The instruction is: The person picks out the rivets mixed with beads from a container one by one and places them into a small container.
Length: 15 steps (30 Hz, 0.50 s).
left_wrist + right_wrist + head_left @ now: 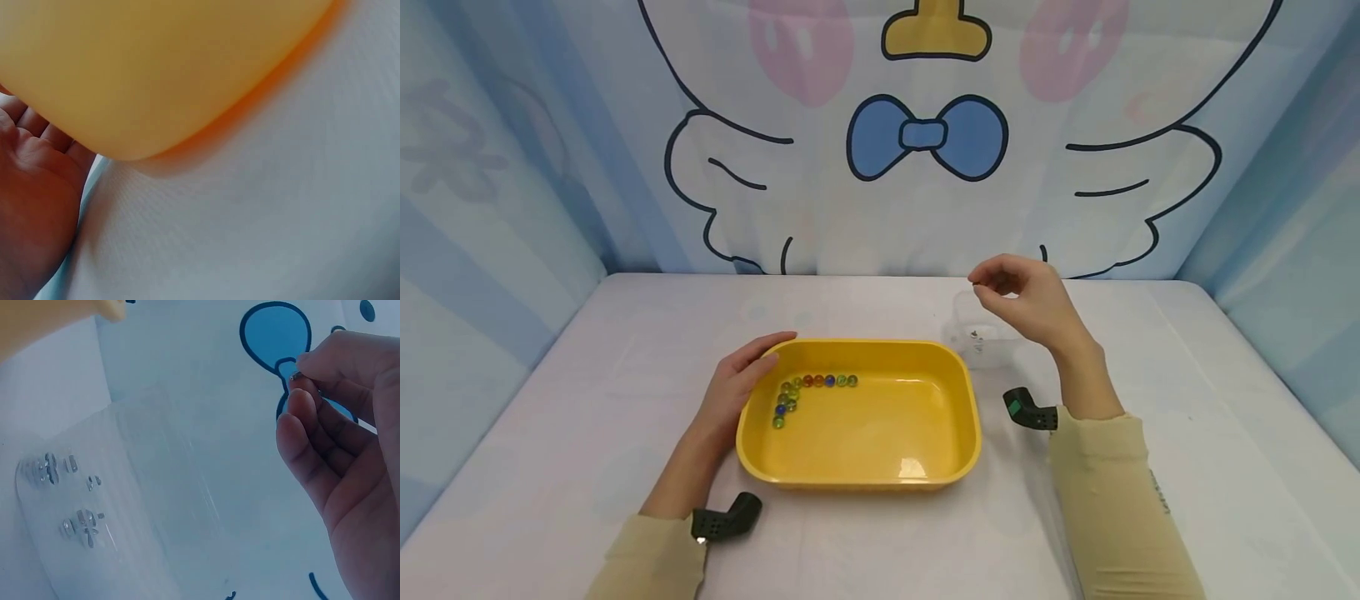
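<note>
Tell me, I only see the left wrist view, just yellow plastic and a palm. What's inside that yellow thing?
Observer: The yellow tray holds a bent row of marbles.
Operator: Where's the other hand?
Observer: The right hand is raised above a clear plastic container beside the tray.
Operator: Is it holding something?
Observer: Its fingertips pinch something tiny and dark, perhaps a marble.

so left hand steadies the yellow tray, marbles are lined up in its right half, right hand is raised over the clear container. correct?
Not quite: the marbles sit in the left half of the yellow tray, near the left hand, as the head view shows. The rest holds: that hand rests on the tray's side, and the right hand is raised over the clear container.
</note>
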Motion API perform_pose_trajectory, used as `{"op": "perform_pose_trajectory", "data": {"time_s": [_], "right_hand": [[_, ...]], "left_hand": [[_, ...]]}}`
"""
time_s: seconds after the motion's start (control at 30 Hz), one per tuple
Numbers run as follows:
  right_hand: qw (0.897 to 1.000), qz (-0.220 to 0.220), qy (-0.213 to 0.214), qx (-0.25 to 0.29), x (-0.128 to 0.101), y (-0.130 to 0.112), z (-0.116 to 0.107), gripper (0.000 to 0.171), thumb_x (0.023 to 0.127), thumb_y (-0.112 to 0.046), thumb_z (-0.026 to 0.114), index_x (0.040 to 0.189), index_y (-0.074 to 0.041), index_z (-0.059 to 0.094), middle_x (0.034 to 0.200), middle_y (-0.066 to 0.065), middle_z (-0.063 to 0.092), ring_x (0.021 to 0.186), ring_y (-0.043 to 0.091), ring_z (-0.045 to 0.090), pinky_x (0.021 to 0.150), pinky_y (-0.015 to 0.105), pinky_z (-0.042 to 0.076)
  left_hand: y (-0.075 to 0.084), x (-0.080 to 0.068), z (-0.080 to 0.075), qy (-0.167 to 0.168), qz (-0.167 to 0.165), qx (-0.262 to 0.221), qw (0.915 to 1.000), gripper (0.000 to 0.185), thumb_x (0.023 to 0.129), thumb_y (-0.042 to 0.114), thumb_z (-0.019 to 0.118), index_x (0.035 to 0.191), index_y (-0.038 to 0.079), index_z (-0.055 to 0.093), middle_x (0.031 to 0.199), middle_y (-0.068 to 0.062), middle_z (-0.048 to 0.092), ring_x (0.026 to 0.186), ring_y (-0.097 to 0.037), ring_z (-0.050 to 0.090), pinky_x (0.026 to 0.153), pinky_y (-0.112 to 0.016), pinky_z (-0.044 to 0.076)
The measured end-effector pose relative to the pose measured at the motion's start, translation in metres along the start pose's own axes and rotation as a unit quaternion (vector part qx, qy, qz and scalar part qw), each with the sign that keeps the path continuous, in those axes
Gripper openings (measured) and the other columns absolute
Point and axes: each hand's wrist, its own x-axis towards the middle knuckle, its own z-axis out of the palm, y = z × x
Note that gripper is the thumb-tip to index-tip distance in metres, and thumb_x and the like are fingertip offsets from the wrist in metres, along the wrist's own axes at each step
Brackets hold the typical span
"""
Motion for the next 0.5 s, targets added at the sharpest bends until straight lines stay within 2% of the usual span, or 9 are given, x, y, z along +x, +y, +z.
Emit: {"op": "perform_pose_trajectory", "data": {"time_s": [0.17, 0.3, 0.5], "right_hand": [[0.999, 0.032, -0.017, -0.019, -0.001, 0.003, 0.0, 0.012, 0.093, -0.001, 0.065, 0.103, 0.001, 0.071, 0.097, 0.012, 0.069, 0.082, 0.022, 0.057, 0.072, 0.019, 0.048], [0.996, 0.058, -0.037, -0.057, -0.002, 0.008, -0.001, 0.013, 0.093, -0.003, 0.063, 0.104, 0.001, 0.071, 0.096, 0.012, 0.067, 0.083, 0.024, 0.057, 0.071, 0.021, 0.048], [0.992, 0.065, -0.042, -0.095, -0.004, 0.014, -0.005, 0.014, 0.093, -0.002, 0.063, 0.105, 0.002, 0.069, 0.096, 0.011, 0.066, 0.084, 0.025, 0.057, 0.072, 0.023, 0.049]], "left_hand": [[-0.001, 0.0, 0.0, 0.001, 0.003, 0.0, 1.0, 0.042, 0.108, 0.02, 0.044, 0.147, 0.007, 0.051, 0.149, -0.008, 0.049, 0.13, -0.021, 0.046, 0.107, -0.02, 0.038], [-0.002, 0.0, 0.0, 0.0, 0.006, 0.0, 1.0, 0.042, 0.108, 0.021, 0.044, 0.147, 0.007, 0.051, 0.149, -0.008, 0.049, 0.13, -0.021, 0.047, 0.106, -0.02, 0.039], [-0.002, 0.0, -0.001, -0.002, 0.005, -0.004, 1.0, 0.042, 0.108, 0.022, 0.044, 0.147, 0.007, 0.051, 0.149, -0.007, 0.05, 0.129, -0.021, 0.047, 0.106, -0.02, 0.039]]}}
